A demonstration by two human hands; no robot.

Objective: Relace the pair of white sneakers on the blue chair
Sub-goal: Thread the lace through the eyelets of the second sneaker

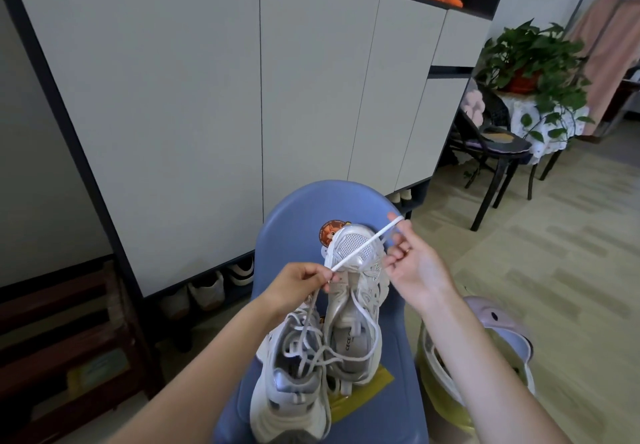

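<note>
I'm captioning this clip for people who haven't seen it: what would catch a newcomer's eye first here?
First, the white shoelace pulled taut between the left hand and right hand, mid-frame. Beneath it, two white sneakers sit side by side on the blue chair, loose laces tangled across them. Behind stands a tall white cabinet.

One head-worn wide-angle view looks forward and down, close above the blue chair (304, 208) at 6 o'clock.
</note>
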